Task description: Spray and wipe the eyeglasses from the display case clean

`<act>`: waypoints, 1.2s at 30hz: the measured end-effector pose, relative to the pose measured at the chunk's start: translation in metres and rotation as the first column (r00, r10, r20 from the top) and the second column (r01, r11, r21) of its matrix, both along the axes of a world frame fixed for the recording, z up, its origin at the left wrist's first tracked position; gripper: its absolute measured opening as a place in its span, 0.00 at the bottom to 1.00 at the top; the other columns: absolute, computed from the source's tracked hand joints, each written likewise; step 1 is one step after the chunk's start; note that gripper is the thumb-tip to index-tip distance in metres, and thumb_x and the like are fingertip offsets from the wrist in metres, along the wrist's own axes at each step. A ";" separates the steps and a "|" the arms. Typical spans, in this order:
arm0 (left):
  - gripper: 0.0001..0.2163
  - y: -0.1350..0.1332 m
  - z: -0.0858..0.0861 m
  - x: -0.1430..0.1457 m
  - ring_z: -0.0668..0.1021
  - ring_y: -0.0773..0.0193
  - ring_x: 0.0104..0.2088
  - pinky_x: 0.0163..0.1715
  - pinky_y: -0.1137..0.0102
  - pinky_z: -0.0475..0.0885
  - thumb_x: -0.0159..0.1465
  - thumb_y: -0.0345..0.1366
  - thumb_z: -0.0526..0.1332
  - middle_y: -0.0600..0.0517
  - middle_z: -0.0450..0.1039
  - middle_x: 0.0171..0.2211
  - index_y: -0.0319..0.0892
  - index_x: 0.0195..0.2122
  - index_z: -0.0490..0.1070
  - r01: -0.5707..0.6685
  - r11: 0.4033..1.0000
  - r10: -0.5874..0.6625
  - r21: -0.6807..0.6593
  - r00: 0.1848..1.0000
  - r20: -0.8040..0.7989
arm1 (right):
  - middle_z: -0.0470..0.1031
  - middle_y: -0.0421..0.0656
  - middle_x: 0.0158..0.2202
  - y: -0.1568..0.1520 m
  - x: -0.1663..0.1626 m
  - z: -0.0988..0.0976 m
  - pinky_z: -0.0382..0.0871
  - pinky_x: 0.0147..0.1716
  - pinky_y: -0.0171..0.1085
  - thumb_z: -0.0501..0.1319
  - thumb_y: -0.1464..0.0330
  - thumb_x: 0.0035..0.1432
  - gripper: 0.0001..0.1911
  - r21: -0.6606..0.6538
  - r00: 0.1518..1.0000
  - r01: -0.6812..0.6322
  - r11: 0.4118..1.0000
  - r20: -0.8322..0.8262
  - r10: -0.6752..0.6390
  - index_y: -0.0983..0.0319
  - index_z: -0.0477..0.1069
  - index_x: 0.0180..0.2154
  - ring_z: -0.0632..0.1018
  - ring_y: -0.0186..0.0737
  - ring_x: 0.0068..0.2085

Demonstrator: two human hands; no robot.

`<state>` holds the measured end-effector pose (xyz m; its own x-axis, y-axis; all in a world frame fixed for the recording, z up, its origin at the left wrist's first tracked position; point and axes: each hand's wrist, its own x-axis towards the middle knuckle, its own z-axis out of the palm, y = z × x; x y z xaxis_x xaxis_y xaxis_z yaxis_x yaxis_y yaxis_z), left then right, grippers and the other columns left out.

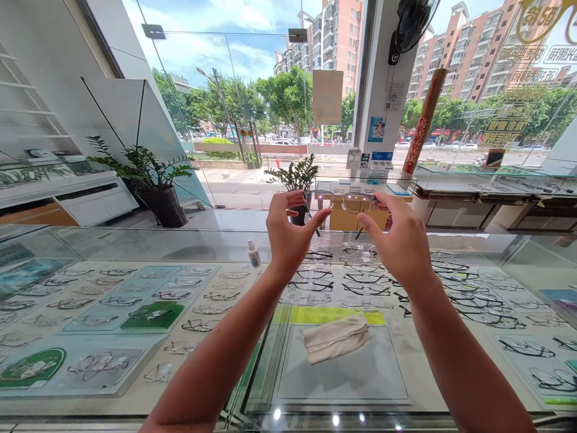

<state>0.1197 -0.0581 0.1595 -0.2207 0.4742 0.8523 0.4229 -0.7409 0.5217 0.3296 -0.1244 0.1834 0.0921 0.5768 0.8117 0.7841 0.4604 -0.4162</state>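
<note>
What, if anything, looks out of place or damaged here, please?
Nothing looks spilled or clearly damaged. Mildly untidy is the beige cloth, lying creased and slanted against the straight edges of the pale panel. The eyeglasses in the left hand and right hand look whole, though fine scratches would not show.

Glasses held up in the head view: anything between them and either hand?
Nothing visible: left hand and right hand hold the glasses, one at each end. The beige cloth lies lower in view; the small bottle stands off left. Neither is between.
</note>
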 end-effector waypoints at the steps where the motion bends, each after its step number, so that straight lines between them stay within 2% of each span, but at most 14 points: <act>1: 0.29 0.000 0.000 0.000 0.83 0.56 0.47 0.42 0.62 0.77 0.56 0.54 0.79 0.48 0.79 0.47 0.46 0.52 0.74 -0.001 1.000 0.001 0.000 1.000 -0.002 | 0.84 0.56 0.53 0.000 0.000 0.000 0.77 0.50 0.57 0.67 0.60 0.67 0.24 -0.005 1.000 0.000 1.000 0.001 0.000 0.64 0.76 0.59 0.83 0.57 0.49; 8: 0.28 -0.009 0.004 0.004 0.81 0.55 0.46 0.40 0.62 0.76 0.55 0.53 0.80 0.48 0.76 0.45 0.45 0.50 0.74 -0.123 0.981 0.133 0.147 0.989 -0.061 | 0.84 0.57 0.53 0.009 0.003 -0.006 0.76 0.52 0.61 0.65 0.61 0.68 0.25 -0.103 1.000 0.015 0.995 0.024 -0.013 0.64 0.75 0.63 0.83 0.59 0.52; 12: 0.28 -0.008 0.004 0.003 0.81 0.56 0.45 0.39 0.62 0.77 0.56 0.53 0.79 0.48 0.76 0.45 0.45 0.51 0.74 -0.132 0.981 0.143 0.144 0.987 -0.067 | 0.84 0.56 0.54 0.013 0.004 -0.008 0.77 0.51 0.62 0.65 0.60 0.69 0.24 -0.102 1.000 -0.017 0.995 -0.003 0.016 0.62 0.75 0.62 0.83 0.60 0.53; 15: 0.28 -0.002 0.002 -0.001 0.81 0.55 0.47 0.42 0.61 0.79 0.57 0.52 0.79 0.48 0.76 0.47 0.47 0.52 0.73 -0.097 0.980 0.106 0.176 0.993 -0.046 | 0.83 0.55 0.56 0.013 0.002 -0.007 0.79 0.51 0.59 0.65 0.59 0.68 0.25 -0.014 0.995 -0.090 0.996 -0.051 0.089 0.61 0.74 0.63 0.83 0.57 0.55; 18: 0.30 0.005 0.000 -0.006 0.79 0.52 0.55 0.52 0.56 0.80 0.57 0.52 0.79 0.47 0.75 0.53 0.49 0.56 0.71 -0.084 0.950 0.087 0.300 0.996 0.001 | 0.81 0.53 0.58 0.010 -0.002 -0.004 0.81 0.54 0.57 0.65 0.62 0.67 0.26 0.132 0.987 -0.146 0.980 -0.050 0.153 0.58 0.72 0.64 0.82 0.54 0.57; 21: 0.32 0.010 -0.003 -0.011 0.78 0.49 0.60 0.57 0.53 0.80 0.58 0.51 0.78 0.46 0.74 0.57 0.51 0.59 0.70 -0.109 0.924 0.103 0.367 0.994 0.035 | 0.79 0.51 0.62 0.007 -0.007 -0.003 0.81 0.55 0.56 0.63 0.62 0.68 0.25 0.190 0.975 -0.193 0.963 -0.073 0.210 0.57 0.72 0.64 0.81 0.54 0.60; 24: 0.31 0.012 -0.004 -0.012 0.78 0.49 0.60 0.57 0.53 0.80 0.58 0.49 0.78 0.46 0.73 0.57 0.52 0.60 0.69 -0.096 0.924 0.087 0.371 0.995 0.042 | 0.79 0.51 0.63 0.007 -0.008 -0.003 0.81 0.56 0.55 0.62 0.59 0.70 0.23 0.184 0.930 -0.259 0.948 -0.219 0.296 0.57 0.75 0.63 0.81 0.53 0.61; 28: 0.31 0.011 -0.006 -0.009 0.78 0.51 0.59 0.57 0.54 0.80 0.58 0.47 0.79 0.47 0.74 0.56 0.52 0.59 0.70 -0.036 0.924 0.026 0.382 0.999 0.031 | 0.84 0.50 0.58 0.011 -0.003 -0.003 0.80 0.58 0.55 0.62 0.55 0.71 0.20 0.124 0.840 -0.346 0.930 -0.402 0.366 0.58 0.80 0.57 0.83 0.51 0.59; 32: 0.31 0.012 -0.007 -0.005 0.79 0.52 0.57 0.57 0.55 0.80 0.58 0.51 0.78 0.46 0.73 0.57 0.51 0.59 0.70 0.009 0.956 -0.015 0.292 1.000 0.018 | 0.87 0.47 0.52 0.012 0.002 0.000 0.80 0.59 0.55 0.67 0.54 0.67 0.18 0.082 0.785 -0.394 0.916 -0.489 0.381 0.57 0.83 0.51 0.86 0.50 0.54; 36: 0.31 0.013 -0.005 -0.002 0.81 0.54 0.55 0.57 0.56 0.81 0.58 0.55 0.77 0.47 0.74 0.55 0.51 0.57 0.69 0.123 0.974 -0.126 0.191 0.992 0.006 | 0.88 0.46 0.48 0.008 0.009 0.007 0.81 0.58 0.57 0.69 0.52 0.64 0.17 0.010 0.681 -0.546 0.838 -0.578 0.450 0.55 0.84 0.48 0.87 0.52 0.54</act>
